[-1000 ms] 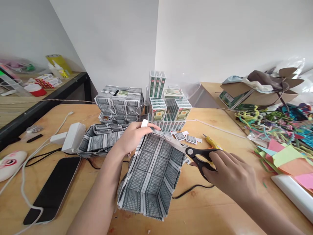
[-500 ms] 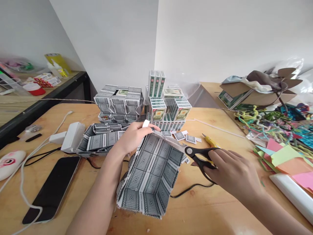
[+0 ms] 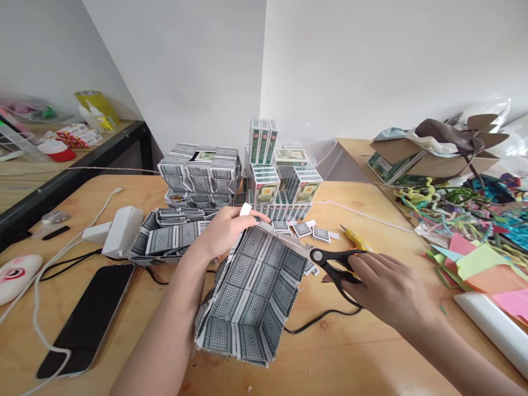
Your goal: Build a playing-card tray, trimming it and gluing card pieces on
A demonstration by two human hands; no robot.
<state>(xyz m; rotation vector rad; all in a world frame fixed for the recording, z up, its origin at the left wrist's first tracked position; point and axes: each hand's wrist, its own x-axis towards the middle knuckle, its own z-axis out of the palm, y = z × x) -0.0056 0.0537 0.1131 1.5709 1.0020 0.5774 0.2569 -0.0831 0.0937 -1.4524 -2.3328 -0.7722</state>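
My left hand (image 3: 229,228) grips the far rim of an open box made of playing cards (image 3: 251,291), tilted toward me above the table. A white strip (image 3: 246,209) sticks up by its thumb. My right hand (image 3: 383,286) is closed round the black handles of a pair of scissors (image 3: 336,264). Their blades lie along the box's far edge, slightly parted or closed; I cannot tell which. Behind the box, cut card pieces (image 3: 302,229) are scattered on the wood. Another card box (image 3: 177,237) with folded cards in it stands left of my left hand.
Card packs (image 3: 284,187) are stacked at the back, beside a large card-covered block (image 3: 200,170). A yellow hot glue gun (image 3: 357,239) lies right of the scraps. On the left are a phone (image 3: 88,319) and white cables; on the right, coloured paper (image 3: 482,264).
The card box has shifted slightly left and tilted a little. My right hand and the scissors have moved slightly left with it; my left hand keeps its hold.
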